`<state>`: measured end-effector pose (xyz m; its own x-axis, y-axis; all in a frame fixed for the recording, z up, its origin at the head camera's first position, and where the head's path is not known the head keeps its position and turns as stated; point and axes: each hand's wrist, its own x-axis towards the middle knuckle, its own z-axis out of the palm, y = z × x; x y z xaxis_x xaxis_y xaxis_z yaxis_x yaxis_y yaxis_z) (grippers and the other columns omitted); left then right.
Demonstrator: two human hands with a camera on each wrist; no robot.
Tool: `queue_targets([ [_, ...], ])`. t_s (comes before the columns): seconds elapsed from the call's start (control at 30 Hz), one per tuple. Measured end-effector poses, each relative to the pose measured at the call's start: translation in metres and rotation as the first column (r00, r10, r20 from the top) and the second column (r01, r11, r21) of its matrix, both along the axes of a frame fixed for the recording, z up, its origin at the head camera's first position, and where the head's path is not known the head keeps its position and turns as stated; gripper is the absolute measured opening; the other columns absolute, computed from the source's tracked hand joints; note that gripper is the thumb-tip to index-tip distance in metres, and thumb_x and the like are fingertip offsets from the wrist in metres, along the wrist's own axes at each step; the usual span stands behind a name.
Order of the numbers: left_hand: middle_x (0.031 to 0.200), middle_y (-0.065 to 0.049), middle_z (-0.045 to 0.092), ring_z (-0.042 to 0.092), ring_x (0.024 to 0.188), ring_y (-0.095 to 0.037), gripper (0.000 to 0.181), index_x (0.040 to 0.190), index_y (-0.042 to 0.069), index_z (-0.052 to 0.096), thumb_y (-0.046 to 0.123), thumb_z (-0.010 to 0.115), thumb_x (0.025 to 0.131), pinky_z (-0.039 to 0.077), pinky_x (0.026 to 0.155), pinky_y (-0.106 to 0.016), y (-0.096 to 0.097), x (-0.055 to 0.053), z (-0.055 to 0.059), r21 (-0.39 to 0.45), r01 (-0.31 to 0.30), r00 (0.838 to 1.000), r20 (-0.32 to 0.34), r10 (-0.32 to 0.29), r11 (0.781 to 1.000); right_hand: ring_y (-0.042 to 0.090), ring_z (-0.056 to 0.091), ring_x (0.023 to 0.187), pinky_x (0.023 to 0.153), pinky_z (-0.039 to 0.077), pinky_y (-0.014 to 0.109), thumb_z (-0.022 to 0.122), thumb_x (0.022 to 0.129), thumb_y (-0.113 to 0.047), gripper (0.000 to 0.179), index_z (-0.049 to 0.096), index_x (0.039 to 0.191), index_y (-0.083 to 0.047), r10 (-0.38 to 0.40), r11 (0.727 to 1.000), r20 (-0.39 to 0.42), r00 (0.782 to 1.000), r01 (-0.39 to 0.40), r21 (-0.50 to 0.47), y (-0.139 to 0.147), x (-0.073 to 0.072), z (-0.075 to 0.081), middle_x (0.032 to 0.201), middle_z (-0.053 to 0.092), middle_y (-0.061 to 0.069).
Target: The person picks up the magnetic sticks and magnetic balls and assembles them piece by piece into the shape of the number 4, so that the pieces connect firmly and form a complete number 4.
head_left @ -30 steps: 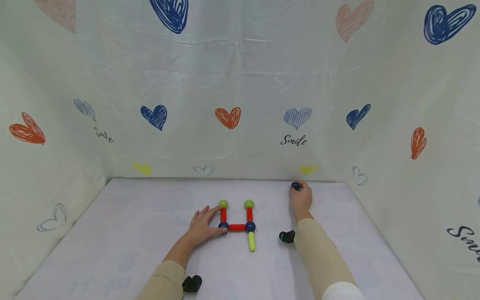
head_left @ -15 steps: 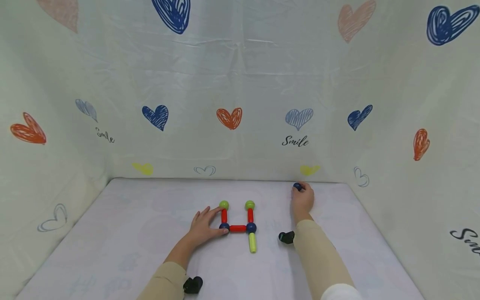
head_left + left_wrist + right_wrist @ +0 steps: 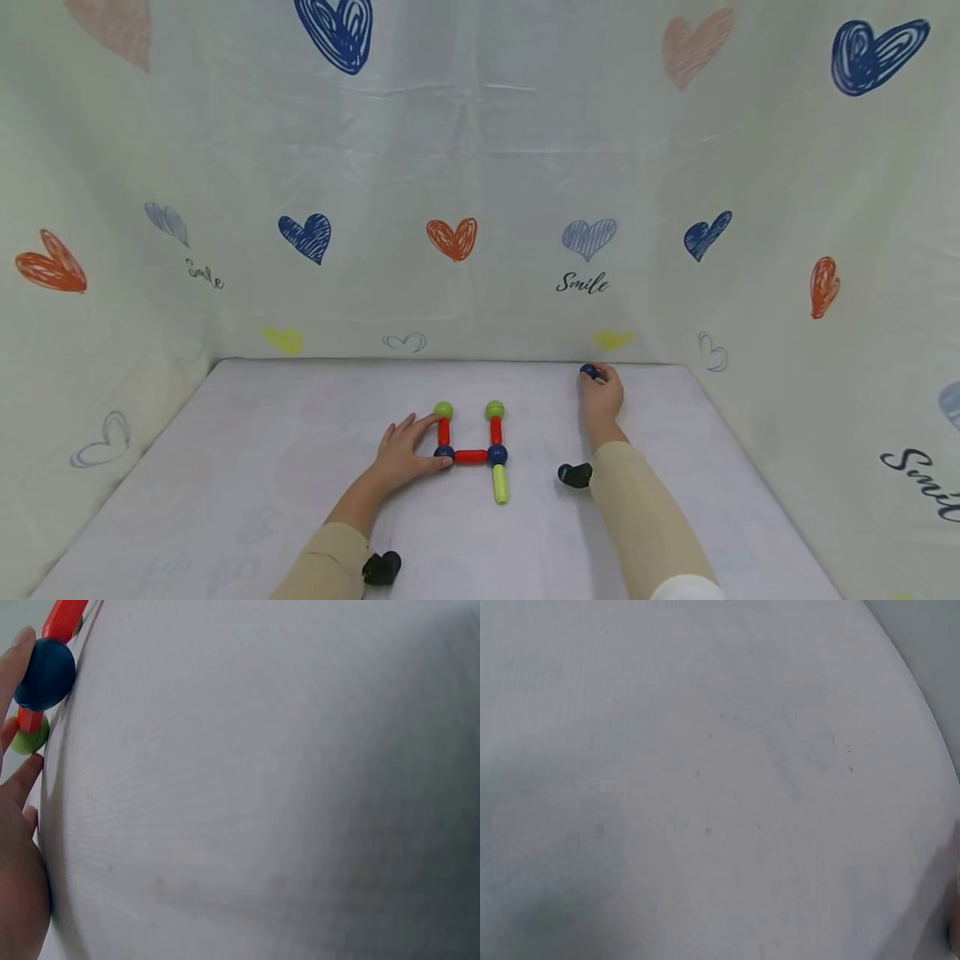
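A small frame of magnetic building pieces lies on the table: a red rod point(image 3: 471, 457) joins a left blue ball point(image 3: 444, 454) and a right blue ball point(image 3: 497, 454). Red rods run from these to a left green ball point(image 3: 443, 409) and a right green ball point(image 3: 494, 409). A yellow-green rod point(image 3: 500, 484) extends toward the front. My left hand point(image 3: 401, 454) has its thumb against the left blue ball and its index finger at the left green ball, other fingers spread. At the back right, my right hand point(image 3: 602, 393) pinches a dark blue ball point(image 3: 588, 371).
A white cloth covers the table point(image 3: 262, 450). Behind it hangs a pale curtain point(image 3: 517, 183) printed with hearts, close to the right hand. Dark camera pieces on the left wrist point(image 3: 382, 568) and right wrist point(image 3: 575, 475) stick out over the table.
The head view shifts slightly. Both hands keep nearly the same places, and the frame of rods and balls keeps its shape.
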<state>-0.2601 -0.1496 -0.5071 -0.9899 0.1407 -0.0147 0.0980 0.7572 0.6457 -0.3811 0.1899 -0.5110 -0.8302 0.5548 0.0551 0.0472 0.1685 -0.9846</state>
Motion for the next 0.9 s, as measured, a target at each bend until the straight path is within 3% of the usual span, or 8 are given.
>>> queue_targets([
  [0.3,0.147,-0.017,0.043,0.021,0.142,-0.041,0.08,0.143,0.017,0.049,0.041,0.082,0.074,0.005,0.115,-0.059,-0.002,0.0,0.003,-0.004,-0.015,1.0,0.006,0.015,1.0,0.032,0.048,0.112,0.089,0.044,0.037,0.065,0.092,-0.004,0.033,0.06,0.124,-0.001,0.061,0.997,0.017,0.998,-0.06,-0.046,-0.003,0.008,0.01,0.125,0.055,0.021],
  [0.6,0.146,-0.018,0.044,0.022,0.142,-0.042,0.08,0.142,0.015,0.049,0.041,0.082,0.074,0.005,0.115,-0.059,-0.004,0.003,0.005,-0.01,-0.006,1.0,-0.004,0.006,1.0,0.031,0.054,0.104,0.067,0.047,0.012,0.067,0.089,-0.003,0.037,0.06,0.125,0.001,0.125,0.989,0.028,0.992,-0.122,-0.089,0.001,0.024,0.015,0.122,0.053,0.024],
  [0.9,0.146,-0.02,0.044,0.023,0.141,-0.043,0.079,0.142,0.015,0.05,0.04,0.083,0.074,0.007,0.114,-0.06,0.001,0.004,0.006,-0.007,0.005,1.0,-0.005,-0.005,1.0,0.029,0.053,0.107,0.07,0.046,0.013,0.069,0.089,-0.006,0.038,0.06,0.126,-0.001,0.185,0.982,0.047,0.982,-0.184,-0.035,0.01,0.041,0.02,0.124,0.054,0.023],
])
